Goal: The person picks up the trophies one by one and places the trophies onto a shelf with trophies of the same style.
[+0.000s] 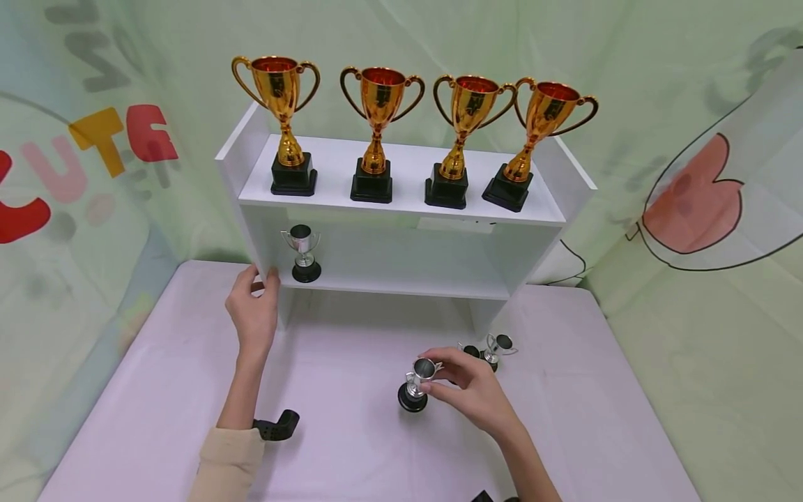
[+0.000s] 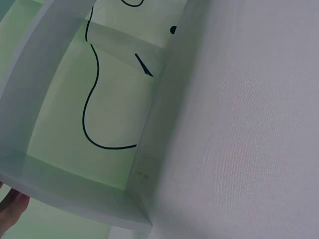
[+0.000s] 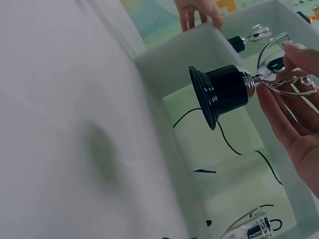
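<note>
A small silver trophy cup (image 1: 412,396) with a black round base is pinched in my right hand (image 1: 475,392), in front of the white shelf unit (image 1: 395,284). In the right wrist view its black base (image 3: 227,89) points left, clear of the table, with thumb and fingers around the cup. My left hand (image 1: 254,310) grips the front edge of the unit's left side panel. Near that hand, another silver trophy (image 1: 305,259) stands at the left end of the middle shelf. Two more silver trophies (image 1: 500,345) are beyond my right hand, one partly hidden by it.
Several gold trophies (image 1: 374,139) on black square bases line the top shelf, the rightmost leaning in the head view. A pale cloth covers the table (image 1: 351,432). Green printed curtains (image 1: 709,335) hang around it. A black device (image 1: 277,425) sits at my left wrist.
</note>
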Demonstrator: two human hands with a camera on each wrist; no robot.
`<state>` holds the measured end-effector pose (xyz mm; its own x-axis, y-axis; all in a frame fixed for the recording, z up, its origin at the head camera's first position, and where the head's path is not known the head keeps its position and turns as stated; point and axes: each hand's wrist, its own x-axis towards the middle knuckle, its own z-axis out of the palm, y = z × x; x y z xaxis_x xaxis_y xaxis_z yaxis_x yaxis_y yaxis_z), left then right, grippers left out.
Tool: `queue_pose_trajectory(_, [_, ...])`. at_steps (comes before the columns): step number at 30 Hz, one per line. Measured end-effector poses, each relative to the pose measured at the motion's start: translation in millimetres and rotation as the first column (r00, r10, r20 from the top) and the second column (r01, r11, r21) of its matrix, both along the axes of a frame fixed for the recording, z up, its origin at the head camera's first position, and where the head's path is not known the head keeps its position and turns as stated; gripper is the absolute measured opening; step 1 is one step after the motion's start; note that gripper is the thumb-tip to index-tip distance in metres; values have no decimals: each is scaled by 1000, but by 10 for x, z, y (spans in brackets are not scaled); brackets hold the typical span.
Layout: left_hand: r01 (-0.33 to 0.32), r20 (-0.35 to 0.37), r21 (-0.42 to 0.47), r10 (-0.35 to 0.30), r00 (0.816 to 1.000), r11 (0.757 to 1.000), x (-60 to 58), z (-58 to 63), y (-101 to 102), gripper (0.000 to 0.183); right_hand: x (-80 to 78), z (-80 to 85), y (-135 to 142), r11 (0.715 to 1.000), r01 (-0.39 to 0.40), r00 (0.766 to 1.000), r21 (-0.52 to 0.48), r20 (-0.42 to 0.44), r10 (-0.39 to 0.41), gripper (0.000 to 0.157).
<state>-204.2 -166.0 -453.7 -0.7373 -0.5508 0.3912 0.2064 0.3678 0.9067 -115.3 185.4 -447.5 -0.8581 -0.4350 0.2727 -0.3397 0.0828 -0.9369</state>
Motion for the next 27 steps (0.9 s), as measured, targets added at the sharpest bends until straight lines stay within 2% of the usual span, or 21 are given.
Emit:
queue_pose_trajectory(10, [13, 0, 8, -13, 1000, 1000, 6, 4, 2, 27, -58, 75, -131, 999, 52, 999, 8, 4, -52, 37])
queue_pose_trajectory(17, [13, -3, 7, -13, 1000, 1000, 5, 0, -10, 27, -153, 142, -244, 996, 90, 995, 11, -32, -89, 37])
queue_pose_trajectory(27, [21, -13, 9, -21, 1000, 1000, 5, -2, -13, 27, -263, 234, -399, 988, 152, 988, 3, -35, -151, 40])
